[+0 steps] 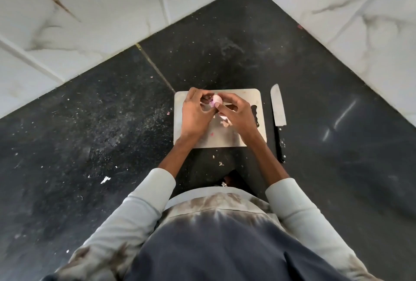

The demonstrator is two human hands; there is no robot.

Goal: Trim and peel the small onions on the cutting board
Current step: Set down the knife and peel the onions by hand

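A small pale-pink onion (216, 100), rounded and smooth, is held above the far edge of a flat grey rounded-corner cutting board (243, 98). It is pinched by curled fingers of the left hand (195, 114) and right hand (236, 115), both grips closed on it, wrists angled inward. Papery peel scraps (224, 121) are seen on the board. A steel-bladed, black-handled knife (278, 116) is laid beside the board on the speckled black stone counter (90, 123).

dark counter (94, 123) | cutting board (238, 136) | knife (278, 114) beside board | scattered peel bits (105, 179)
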